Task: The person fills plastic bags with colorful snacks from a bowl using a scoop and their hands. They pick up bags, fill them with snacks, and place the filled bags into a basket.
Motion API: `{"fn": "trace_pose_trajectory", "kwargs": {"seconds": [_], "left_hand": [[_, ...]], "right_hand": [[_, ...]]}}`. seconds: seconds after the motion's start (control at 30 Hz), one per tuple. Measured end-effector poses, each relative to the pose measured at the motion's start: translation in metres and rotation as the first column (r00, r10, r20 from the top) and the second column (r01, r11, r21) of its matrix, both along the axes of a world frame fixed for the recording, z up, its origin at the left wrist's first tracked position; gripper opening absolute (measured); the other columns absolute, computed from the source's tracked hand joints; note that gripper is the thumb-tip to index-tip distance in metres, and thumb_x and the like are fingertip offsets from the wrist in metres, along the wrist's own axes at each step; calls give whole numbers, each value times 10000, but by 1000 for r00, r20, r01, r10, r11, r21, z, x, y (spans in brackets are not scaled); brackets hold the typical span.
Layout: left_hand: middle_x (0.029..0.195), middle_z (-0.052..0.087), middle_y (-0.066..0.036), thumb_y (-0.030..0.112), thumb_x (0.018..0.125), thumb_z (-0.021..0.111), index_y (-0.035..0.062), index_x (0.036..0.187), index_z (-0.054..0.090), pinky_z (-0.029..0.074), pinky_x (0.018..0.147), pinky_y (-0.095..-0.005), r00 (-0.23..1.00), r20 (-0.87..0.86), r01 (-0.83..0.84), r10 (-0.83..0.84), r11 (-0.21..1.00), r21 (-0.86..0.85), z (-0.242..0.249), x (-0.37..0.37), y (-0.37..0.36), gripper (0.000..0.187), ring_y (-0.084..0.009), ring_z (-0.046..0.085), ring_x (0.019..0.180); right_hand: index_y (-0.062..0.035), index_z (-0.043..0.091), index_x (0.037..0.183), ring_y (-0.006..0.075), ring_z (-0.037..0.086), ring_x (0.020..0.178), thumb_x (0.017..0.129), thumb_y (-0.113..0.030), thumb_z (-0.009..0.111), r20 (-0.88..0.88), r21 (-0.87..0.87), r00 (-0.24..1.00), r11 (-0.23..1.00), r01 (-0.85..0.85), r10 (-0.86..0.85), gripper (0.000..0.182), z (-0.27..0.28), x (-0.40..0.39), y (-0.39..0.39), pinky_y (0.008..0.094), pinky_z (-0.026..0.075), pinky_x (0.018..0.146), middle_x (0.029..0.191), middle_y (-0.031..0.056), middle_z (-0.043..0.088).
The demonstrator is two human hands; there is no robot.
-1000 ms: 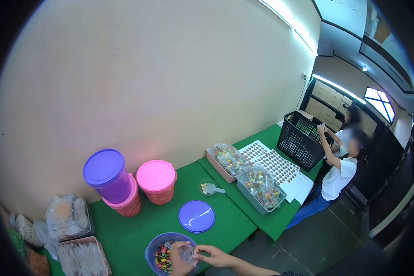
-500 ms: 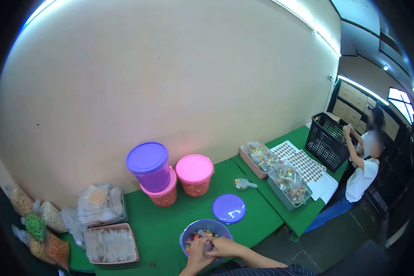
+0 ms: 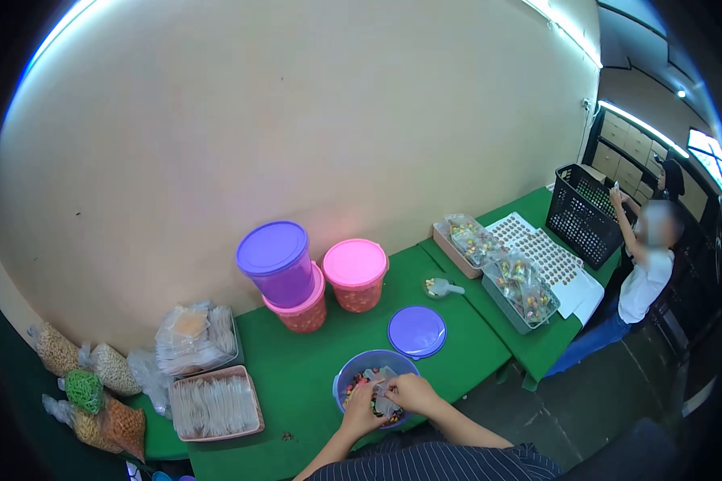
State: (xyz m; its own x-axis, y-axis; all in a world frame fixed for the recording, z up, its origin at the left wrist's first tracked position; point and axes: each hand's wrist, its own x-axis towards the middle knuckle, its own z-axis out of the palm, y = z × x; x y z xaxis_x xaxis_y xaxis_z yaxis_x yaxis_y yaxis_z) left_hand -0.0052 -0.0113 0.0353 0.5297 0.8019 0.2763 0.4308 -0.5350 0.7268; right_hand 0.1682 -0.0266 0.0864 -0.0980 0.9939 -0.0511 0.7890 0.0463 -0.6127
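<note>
A purple tub (image 3: pixel 341 383) of small multicoloured pieces stands at the front edge of the green-covered table. Over its opening, my left hand (image 3: pixel 363 411) is closed around a small clear plastic bag (image 3: pixel 386 375). My right hand (image 3: pixel 413 394) pinches the bag's other side, fingertips near the left ones. My fingers partly hide what the bag contains. Behind the tub, a round purple lid (image 3: pixel 417 332) lies flat on the cloth. Farther back rests a clear scoop (image 3: pixel 444 288) with a few pieces in it.
Lidded pink tubs (image 3: pixel 356 275) and a stacked purple one (image 3: pixel 274 263) stand by the wall. To the left are a tray of flat packets (image 3: pixel 217 405) and filled bags (image 3: pixel 84 390). At right, baskets of packs (image 3: pixel 521 290), a black crate (image 3: pixel 586 216) and a co-worker (image 3: pixel 648 276).
The view has shifted, so the table's contents appear farther right and higher. My hands have moved slightly apart, and the clear bag between them shows more plainly, spread over the tub.
</note>
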Motion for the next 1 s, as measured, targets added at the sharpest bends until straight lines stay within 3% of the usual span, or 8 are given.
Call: {"fn": "trace_pose_trajectory", "kwargs": {"seconds": [0.1,0.17,0.2,0.37,0.47,0.7,0.93,1.0], "left_hand": [[1166,559,-133,169,556,828,137,1388,386,391,957,-470,995,-102,-10,21,995,99,-2,-4,5,942,-321,536,1095],[1176,549,-122,211,540,839,158,1459,292,320,1016,-502,995,-88,-76,54,961,-265,-4,-4,15,1071,-302,513,1144],[1176,549,-122,211,540,839,158,1459,292,320,1016,-502,995,-87,-76,55,963,-260,-5,-4,14,1071,-302,513,1144],[1155,545,-84,368,512,842,110,1474,260,18,1071,-667,974,-186,-88,133,969,231,3,2,2,1153,-293,449,1215],[1149,540,-78,452,520,817,127,1466,287,-29,1041,-706,982,-174,-39,72,982,185,13,-4,6,1132,-306,430,1221],[1019,519,-51,500,481,824,153,1446,330,-30,1047,-703,978,-197,-12,71,959,283,46,-5,3,1139,-283,449,1176],[970,508,-55,516,440,840,108,1448,276,71,1076,-658,998,-50,-19,36,957,290,48,-14,17,1225,-274,481,1061],[1012,510,-74,503,447,843,130,1450,281,66,1075,-662,967,-198,-88,159,942,325,49,-19,19,1209,-287,467,1071]], "right_hand": [[-68,714,878,348,647,734,815,-285,627,41,-52,999,999,4,-1,242,0,4,-2,437,502,668,770,165,666],[-67,715,865,351,646,735,821,-283,620,47,-43,999,999,9,-7,240,3,3,-5,439,500,664,763,166,664],[-66,716,853,354,645,736,827,-281,613,53,-30,998,999,22,-21,240,9,2,-6,442,498,660,755,167,662],[-31,697,891,376,636,745,842,-219,578,-151,-30,986,998,60,-64,228,22,7,-1,447,494,691,789,204,656],[-5,680,890,343,632,708,886,-202,549,-319,12,946,998,63,-56,236,17,13,-5,417,485,670,774,197,652],[17,636,893,157,585,681,952,-210,509,-441,-73,896,997,24,-54,267,44,21,-13,310,460,640,743,119,632],[3,644,969,119,559,734,984,-201,464,-585,-64,811,998,-18,-22,273,51,11,-10,285,459,685,804,38,647],[12,640,911,105,576,712,983,-226,486,-869,-98,480,992,75,-122,292,44,12,-9,285,466,679,792,54,659]]}}
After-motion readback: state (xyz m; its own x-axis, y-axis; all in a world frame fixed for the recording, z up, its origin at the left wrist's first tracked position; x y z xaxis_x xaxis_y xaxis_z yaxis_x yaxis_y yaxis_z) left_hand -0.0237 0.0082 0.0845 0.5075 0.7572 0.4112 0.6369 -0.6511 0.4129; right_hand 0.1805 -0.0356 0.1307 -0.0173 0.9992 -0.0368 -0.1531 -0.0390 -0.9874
